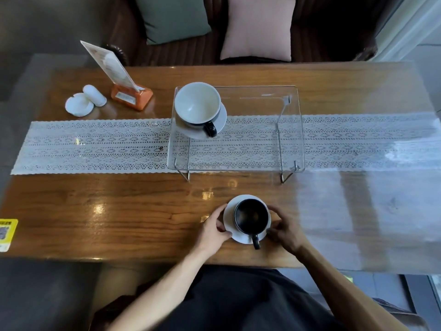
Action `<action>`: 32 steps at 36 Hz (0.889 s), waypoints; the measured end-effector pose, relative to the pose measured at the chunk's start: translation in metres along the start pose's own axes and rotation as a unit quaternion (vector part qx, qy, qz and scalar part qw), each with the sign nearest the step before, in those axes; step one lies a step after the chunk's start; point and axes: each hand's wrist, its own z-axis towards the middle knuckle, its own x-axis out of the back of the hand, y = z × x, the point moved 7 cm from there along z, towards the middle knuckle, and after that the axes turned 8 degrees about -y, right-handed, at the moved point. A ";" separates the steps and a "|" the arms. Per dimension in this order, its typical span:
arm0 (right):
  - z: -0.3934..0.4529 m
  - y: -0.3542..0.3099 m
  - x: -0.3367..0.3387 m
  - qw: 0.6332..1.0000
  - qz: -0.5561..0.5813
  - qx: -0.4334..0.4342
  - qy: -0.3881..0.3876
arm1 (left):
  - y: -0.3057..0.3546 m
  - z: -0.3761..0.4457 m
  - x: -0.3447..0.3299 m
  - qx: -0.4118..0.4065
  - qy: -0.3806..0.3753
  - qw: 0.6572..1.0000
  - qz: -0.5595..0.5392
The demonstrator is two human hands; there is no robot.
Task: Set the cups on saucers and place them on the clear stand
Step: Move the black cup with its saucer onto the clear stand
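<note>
A black cup (251, 216) stands upright on a white saucer (229, 217) near the table's front edge, its handle pointing toward me. My left hand (213, 229) grips the saucer's left rim and my right hand (285, 229) grips its right rim. On the clear stand (260, 130), at its far left corner, a cup with a white inside and a black handle (197, 105) sits on another white saucer (220, 120). The rest of the stand's top is bare.
A lace runner (95, 144) crosses the wooden table (119, 211) under the stand. At the back left stand an orange menu holder (131, 94) and white ceramic pieces (84, 101). A yellow sticker (7, 232) lies at the left edge. Cushions rest on the sofa behind.
</note>
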 end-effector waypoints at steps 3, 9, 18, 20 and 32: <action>-0.001 -0.003 0.000 1.000 -0.010 0.003 -0.006 | 0.003 -0.002 0.000 0.003 0.005 1.000 -0.010; -0.004 -0.005 0.002 1.000 -0.004 0.003 -0.005 | 0.005 -0.005 -0.001 0.010 0.018 0.999 -0.048; -0.014 -0.013 0.005 0.999 -0.039 0.020 -0.002 | 0.013 -0.011 -0.002 0.018 0.017 0.997 -0.075; -0.018 -0.014 0.006 0.999 -0.027 0.026 -0.002 | 0.017 -0.014 -0.001 0.012 0.017 0.997 -0.076; -0.064 -0.045 0.030 0.998 0.032 0.052 0.017 | 0.060 -0.045 0.017 -0.069 0.001 0.995 -0.075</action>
